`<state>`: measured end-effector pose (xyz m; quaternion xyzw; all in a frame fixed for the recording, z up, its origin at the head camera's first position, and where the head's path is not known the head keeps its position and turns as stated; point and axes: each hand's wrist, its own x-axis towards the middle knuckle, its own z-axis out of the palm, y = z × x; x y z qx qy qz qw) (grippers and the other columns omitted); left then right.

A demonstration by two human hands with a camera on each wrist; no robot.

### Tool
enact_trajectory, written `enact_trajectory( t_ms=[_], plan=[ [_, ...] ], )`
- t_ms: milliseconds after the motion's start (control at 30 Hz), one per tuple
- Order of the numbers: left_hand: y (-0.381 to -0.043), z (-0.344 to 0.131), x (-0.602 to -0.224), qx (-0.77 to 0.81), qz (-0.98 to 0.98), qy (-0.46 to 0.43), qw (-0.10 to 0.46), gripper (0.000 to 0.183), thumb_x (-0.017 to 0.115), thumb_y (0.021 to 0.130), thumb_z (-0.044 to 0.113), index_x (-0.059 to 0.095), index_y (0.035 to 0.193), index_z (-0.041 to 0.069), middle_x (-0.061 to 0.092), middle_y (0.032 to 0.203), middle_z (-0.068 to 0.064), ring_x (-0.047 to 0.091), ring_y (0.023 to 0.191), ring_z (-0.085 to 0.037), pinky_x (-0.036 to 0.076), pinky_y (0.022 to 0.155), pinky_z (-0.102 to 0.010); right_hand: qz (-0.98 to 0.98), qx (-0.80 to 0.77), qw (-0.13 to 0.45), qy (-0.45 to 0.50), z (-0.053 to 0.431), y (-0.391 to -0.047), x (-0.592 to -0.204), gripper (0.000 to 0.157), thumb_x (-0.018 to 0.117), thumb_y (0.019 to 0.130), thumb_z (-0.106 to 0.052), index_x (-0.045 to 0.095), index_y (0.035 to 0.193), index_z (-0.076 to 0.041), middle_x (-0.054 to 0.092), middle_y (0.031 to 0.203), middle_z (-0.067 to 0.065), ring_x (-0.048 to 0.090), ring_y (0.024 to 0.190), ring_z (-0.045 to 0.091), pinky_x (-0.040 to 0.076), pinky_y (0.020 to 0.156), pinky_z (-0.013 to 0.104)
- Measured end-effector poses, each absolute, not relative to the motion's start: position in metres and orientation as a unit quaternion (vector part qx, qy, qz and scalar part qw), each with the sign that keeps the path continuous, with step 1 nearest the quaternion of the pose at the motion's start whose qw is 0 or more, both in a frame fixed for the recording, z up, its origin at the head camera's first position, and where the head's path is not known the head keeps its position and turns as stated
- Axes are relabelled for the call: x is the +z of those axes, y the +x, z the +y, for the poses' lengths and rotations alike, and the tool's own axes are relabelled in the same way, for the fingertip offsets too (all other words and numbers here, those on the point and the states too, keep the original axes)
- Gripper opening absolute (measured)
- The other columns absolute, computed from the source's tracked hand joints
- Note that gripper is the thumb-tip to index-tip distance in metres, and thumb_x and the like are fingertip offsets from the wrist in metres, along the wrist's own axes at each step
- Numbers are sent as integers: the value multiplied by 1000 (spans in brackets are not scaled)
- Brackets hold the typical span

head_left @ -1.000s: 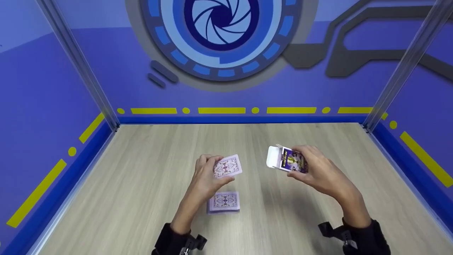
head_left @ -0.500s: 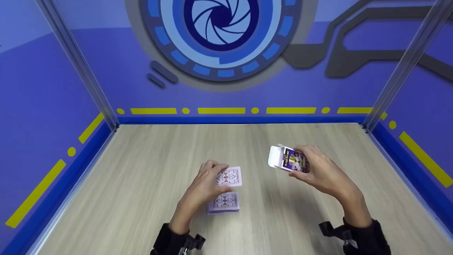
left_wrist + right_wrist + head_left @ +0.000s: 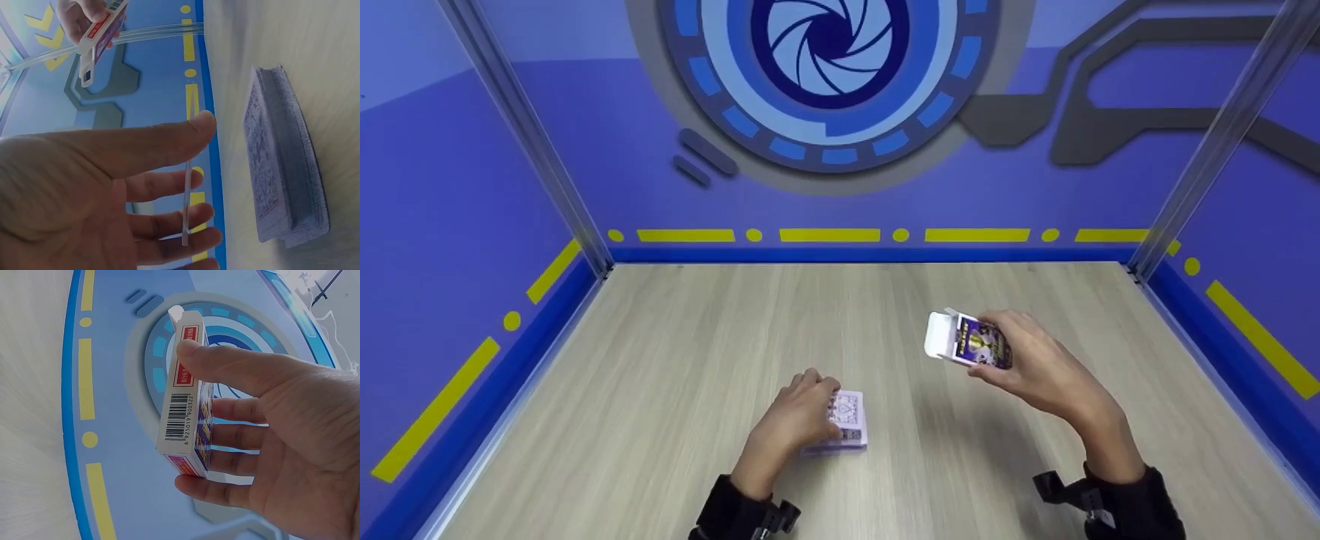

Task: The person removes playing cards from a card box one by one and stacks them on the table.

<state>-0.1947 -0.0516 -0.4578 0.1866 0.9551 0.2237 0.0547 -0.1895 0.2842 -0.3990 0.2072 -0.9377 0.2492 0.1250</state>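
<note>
My left hand pinches a few playing cards, their patterned backs facing up, between thumb and fingers. Seen edge-on in the left wrist view, these cards form a thin strip. Beneath them, on the table, lies a stack of playing cards with uneven edges; the hand and held cards cover most of it in the head view. Off to the right, my right hand grips a purple-and-white card box above the table. The box's white end flap hangs open toward the left.
The pale wooden table is bounded by a blue printed back wall and side walls. Metal posts stand at the back corners.
My left hand has lowered the held cards toward me, from beyond the stack to over it. The right hand and card box have barely moved.
</note>
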Motion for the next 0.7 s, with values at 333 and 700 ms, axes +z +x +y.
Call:
enact_trajectory(
  t_ms=[333, 700],
  plan=[
    [-195, -47, -465, 201, 957, 199, 61, 62, 94, 70, 15, 66, 123, -1, 57, 109, -12, 54, 101, -29, 49, 90, -50, -936, 251, 124, 214, 282, -191, -400, 67, 89, 82, -23, 57, 138, -4, 61, 128, 11, 57, 105, 23, 52, 83, 42],
    [-197, -46, -473, 194, 959, 191, 74, 58, 94, 67, 13, 67, 117, -1, 56, 109, -13, 53, 104, -31, 51, 90, -52, -936, 254, 116, 213, 281, -191, -400, 67, 89, 83, -23, 57, 138, -5, 61, 126, 9, 58, 104, 21, 53, 83, 42]
  ],
)
